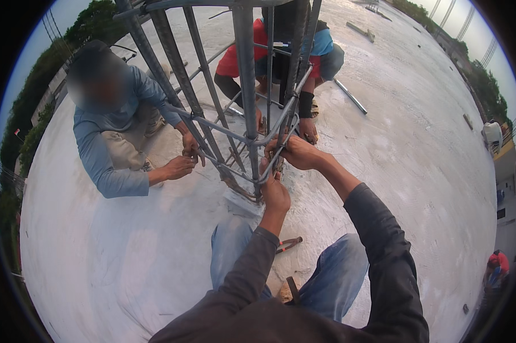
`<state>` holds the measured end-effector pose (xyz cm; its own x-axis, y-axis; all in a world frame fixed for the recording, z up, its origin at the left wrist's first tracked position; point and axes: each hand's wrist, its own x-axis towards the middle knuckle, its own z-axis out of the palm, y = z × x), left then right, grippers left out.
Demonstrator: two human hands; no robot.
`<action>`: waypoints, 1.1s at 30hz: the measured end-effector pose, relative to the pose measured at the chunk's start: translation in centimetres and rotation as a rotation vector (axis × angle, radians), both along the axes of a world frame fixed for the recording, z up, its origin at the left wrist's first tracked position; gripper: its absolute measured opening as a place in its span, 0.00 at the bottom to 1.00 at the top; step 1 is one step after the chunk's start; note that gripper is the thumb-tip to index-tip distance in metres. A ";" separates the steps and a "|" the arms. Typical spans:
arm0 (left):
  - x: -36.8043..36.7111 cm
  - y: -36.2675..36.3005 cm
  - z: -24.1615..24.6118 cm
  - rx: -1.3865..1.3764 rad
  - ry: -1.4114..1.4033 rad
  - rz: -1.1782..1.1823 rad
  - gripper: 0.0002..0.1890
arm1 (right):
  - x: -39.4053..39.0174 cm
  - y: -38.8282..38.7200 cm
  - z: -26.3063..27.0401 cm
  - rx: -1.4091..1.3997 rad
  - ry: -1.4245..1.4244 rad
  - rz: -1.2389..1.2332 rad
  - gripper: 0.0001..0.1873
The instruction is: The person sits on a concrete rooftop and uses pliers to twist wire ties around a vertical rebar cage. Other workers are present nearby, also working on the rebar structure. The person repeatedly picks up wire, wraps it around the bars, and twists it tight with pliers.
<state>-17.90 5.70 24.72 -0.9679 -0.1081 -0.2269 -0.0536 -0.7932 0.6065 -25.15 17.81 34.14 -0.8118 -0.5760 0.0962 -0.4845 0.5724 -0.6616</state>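
Note:
A column cage of upright ribbed steel bars (247, 73) with square steel stirrups (223, 130) rises from the concrete slab. My left hand (276, 191) is at the near corner upright, its fingers raised against the lowest visible stirrup. My right hand (298, 152) reaches to the cage's right side, fingers bent around the stirrup and a bar there. Whether either hand holds tie wire is too small to tell. A pair of pincers (290, 244) with red-marked handles lies on the slab between my knees.
A co-worker in a blue-grey shirt (108, 158) crouches at left, both hands at the cage. Another in red and blue (230, 60) crouches behind it. A metal tube (350, 96) lies on the slab at right. One more person (497, 266) is far right, beyond the slab's edge.

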 end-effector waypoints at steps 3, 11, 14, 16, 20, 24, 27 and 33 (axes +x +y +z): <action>-0.1 0.2 0.6 -0.086 -0.058 0.019 0.28 | 0.1 0.0 0.8 -0.006 0.014 -0.005 0.10; -1.1 2.0 1.0 -0.173 0.153 0.163 0.24 | -1.7 2.4 0.8 -0.032 0.140 0.095 0.12; -1.7 2.6 0.5 -0.181 0.168 0.202 0.20 | -3.0 2.8 -0.2 -0.149 0.200 0.177 0.13; -1.6 2.7 0.3 -0.187 0.174 0.212 0.19 | -3.4 3.2 -0.4 -0.156 0.239 0.208 0.11; -2.0 3.1 0.6 -0.212 0.187 0.309 0.19 | -3.8 3.3 -0.3 -0.203 0.250 0.274 0.09; -2.0 4.3 1.7 -0.339 0.056 0.488 0.15 | -3.8 3.1 -0.9 -0.295 0.315 0.256 0.11; -1.7 4.8 2.7 -0.403 0.030 0.518 0.15 | -3.9 3.0 -1.3 -0.339 0.310 0.252 0.12; -2.3 6.0 3.6 -0.508 0.033 0.571 0.17 | -5.1 3.4 -1.0 -0.286 0.237 0.261 0.14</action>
